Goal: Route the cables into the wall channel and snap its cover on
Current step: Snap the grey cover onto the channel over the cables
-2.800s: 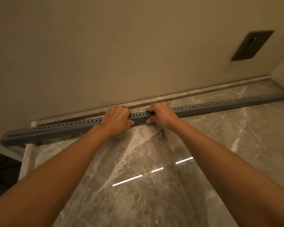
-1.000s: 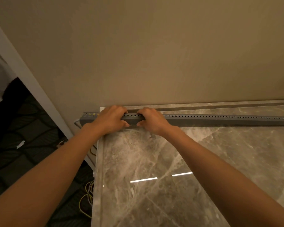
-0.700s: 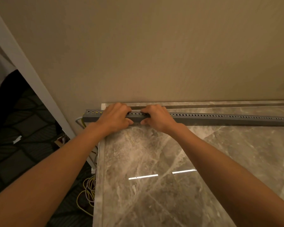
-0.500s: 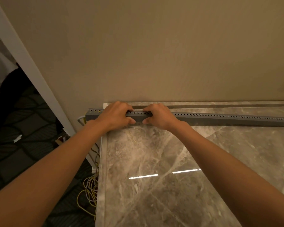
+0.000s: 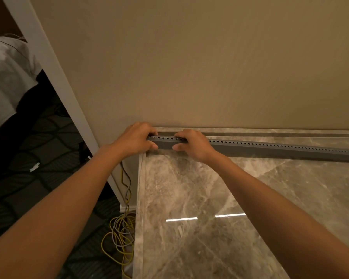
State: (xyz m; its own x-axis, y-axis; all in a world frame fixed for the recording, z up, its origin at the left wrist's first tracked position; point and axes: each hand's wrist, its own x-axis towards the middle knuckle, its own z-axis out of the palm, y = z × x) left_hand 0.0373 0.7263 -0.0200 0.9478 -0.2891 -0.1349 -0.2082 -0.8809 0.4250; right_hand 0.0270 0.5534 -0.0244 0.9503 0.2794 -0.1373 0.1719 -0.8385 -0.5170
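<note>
A long grey cable channel [image 5: 270, 150] with a row of small holes along its top lies on the marble surface at the foot of the beige wall and runs off to the right. My left hand [image 5: 135, 138] wraps the channel's left end. My right hand [image 5: 193, 143] grips the channel a short way to the right, fingers over the top, thumb on the front face. Yellow and grey cables [image 5: 121, 234] hang down past the marble's left edge and lie coiled on the floor. Where they enter the channel is hidden by my left hand.
The marble surface [image 5: 230, 198] ends at a left edge near my left wrist. A white frame post [image 5: 54, 81] slants along the wall's left side. Beyond it are a dark patterned carpet [image 5: 28, 158] and a white cloth [image 5: 4, 77].
Both hands have shifted left along the channel, from its middle to its left end. The view followed, so the coiled cables on the floor now show.
</note>
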